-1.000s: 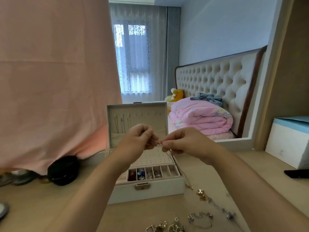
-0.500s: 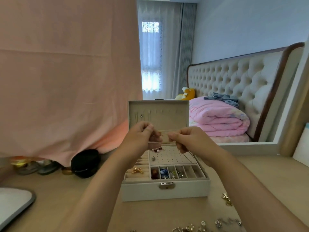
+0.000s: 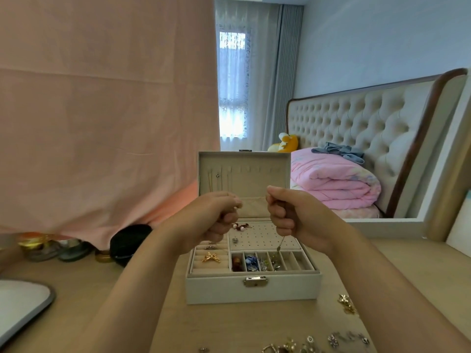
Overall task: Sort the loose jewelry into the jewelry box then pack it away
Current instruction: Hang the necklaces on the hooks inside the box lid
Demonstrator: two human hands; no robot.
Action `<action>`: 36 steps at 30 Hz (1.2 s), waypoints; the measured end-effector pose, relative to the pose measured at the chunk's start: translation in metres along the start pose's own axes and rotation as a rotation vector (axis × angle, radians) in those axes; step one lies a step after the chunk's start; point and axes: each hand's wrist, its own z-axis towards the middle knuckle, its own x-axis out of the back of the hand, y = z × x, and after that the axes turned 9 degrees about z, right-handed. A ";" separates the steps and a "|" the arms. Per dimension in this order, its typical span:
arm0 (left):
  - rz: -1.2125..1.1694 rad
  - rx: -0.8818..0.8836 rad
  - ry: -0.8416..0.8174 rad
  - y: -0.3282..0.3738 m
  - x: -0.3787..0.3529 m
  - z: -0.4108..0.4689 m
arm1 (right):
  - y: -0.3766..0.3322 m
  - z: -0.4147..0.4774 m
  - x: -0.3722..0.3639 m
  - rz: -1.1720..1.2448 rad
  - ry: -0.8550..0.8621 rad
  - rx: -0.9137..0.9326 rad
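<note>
Over the jewelry box (image 3: 252, 289): hands apart; right hand (image 3: 288, 212) grips a chain (image 3: 281, 242), left hand (image 3: 214, 215) seemingly pinches its other end.
Risk: dangling end snags in compartments (image 3: 288, 261), tangling.

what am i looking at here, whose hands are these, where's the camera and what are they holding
No machine here: these are a person's two bare hands, filmed by a wide-angle camera worn on the head, looking forward and down. On the wooden table stands an open jewelry box, lid up, with a gold butterfly piece in its ring rolls and small pieces in the front compartments. At the near right of the table lies loose jewelry. The right hand grips a thin necklace whose end dangles over the box. The left hand is curled as if pinching; what it holds is too fine to see.
</note>
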 end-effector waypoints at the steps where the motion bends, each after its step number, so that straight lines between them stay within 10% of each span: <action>1: 0.107 0.007 0.002 0.001 0.001 -0.003 | 0.000 0.000 0.000 0.016 -0.011 0.005; 12: 0.576 -0.023 0.110 0.007 0.025 -0.018 | 0.006 0.002 -0.004 -0.126 0.053 0.065; 23: 0.453 -0.180 0.266 0.012 0.003 -0.008 | 0.009 0.010 -0.021 0.023 -0.053 0.019; 36: 0.467 -0.200 0.406 0.020 0.034 0.031 | -0.040 0.053 -0.011 -0.430 0.059 0.192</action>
